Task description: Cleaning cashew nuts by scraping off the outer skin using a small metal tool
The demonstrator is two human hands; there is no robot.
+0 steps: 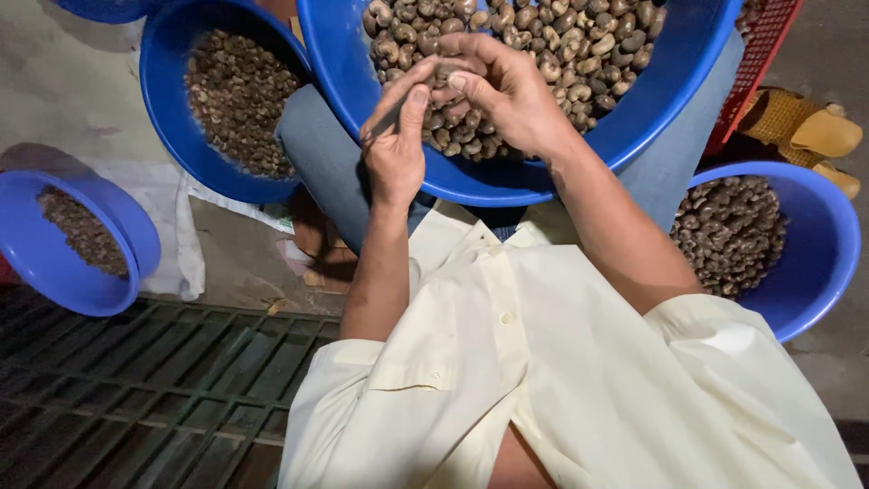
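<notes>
Pinching 1 nut [445,71] (both hands [453,109])

Nut-shelling workshop: blue nut-filled basins [797,299]

We count four blue plastic basins holding nuts: the big basin [652,100] on the lap, a second basin [167,100] to its left, a small basin [36,263] at far left, and a fourth basin [819,263] at right. A fifth blue rim [104,9] shows at the top left edge, contents unseen. Nuts: too many to count. One red crate [769,45], partly cut off. Two yellow sandals [810,131]. Two hands: left hand [394,149], right hand [507,95]. One metal floor grate [136,398].
</notes>
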